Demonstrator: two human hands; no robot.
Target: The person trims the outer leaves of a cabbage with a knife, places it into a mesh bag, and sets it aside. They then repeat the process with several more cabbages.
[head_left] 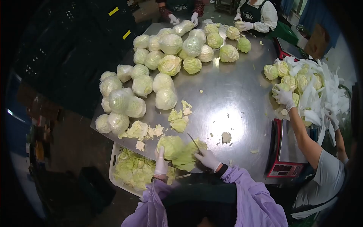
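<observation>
At the near edge of the steel table, my gloved left hand [161, 163] is closed against the side of a pale green cabbage [171, 146]. My gloved right hand [208, 159] grips a knife, its thin dark blade [193, 140] pointing up and away from me; the handle is hidden in my fingers. A loose green outer leaf [184, 158] spreads between the cabbage and my right hand. Trimmed leaf pieces [138, 129] lie beyond my left hand, with more torn leaves [178, 120] farther up.
Below the table edge, a white crate [112, 166] holds discarded leaves. Wrapped cabbages [126, 102] crowd the left and back. Red scales [281, 170] stand right, near unwrapped cabbages [289, 81] among white netting [325, 90]. A co-worker's hand [284, 97] reaches there; two other people work at the back.
</observation>
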